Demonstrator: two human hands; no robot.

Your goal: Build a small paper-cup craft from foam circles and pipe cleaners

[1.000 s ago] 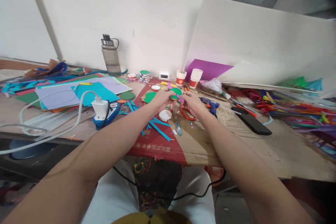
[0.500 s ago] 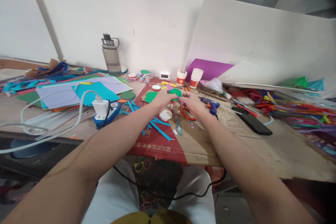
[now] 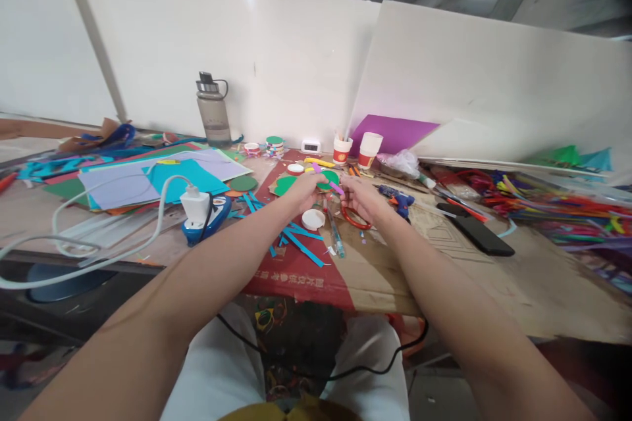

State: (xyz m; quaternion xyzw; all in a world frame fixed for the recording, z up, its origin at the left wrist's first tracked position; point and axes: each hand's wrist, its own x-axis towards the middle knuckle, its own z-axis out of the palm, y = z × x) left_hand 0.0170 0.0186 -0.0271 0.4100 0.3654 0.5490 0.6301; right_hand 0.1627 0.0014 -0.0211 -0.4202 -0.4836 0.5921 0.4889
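Green paper disc, held above the middle of a cluttered craft table, sits between both hands. Left hand pinches its left edge with closed fingers; right hand grips a short purple strip that touches the disc's near right edge. This strip's long axis runs from far left to near right. Which way the round disc faces is unclear.

Under the hands lies a cardboard sheet with a red printed band; white characters along its near edge appear upside down and are too small to read. Two red-and-white paper cups stand just beyond the hands, their print unreadable.

Just below the right hand lie red-handled scissors; a white lid and blue paper strips lie near the left wrist. A blue glue gun lies just right. Bare cardboard opens toward the near right edge, past a black phone. Left, coloured paper sheets and a white charger crowd the surface.
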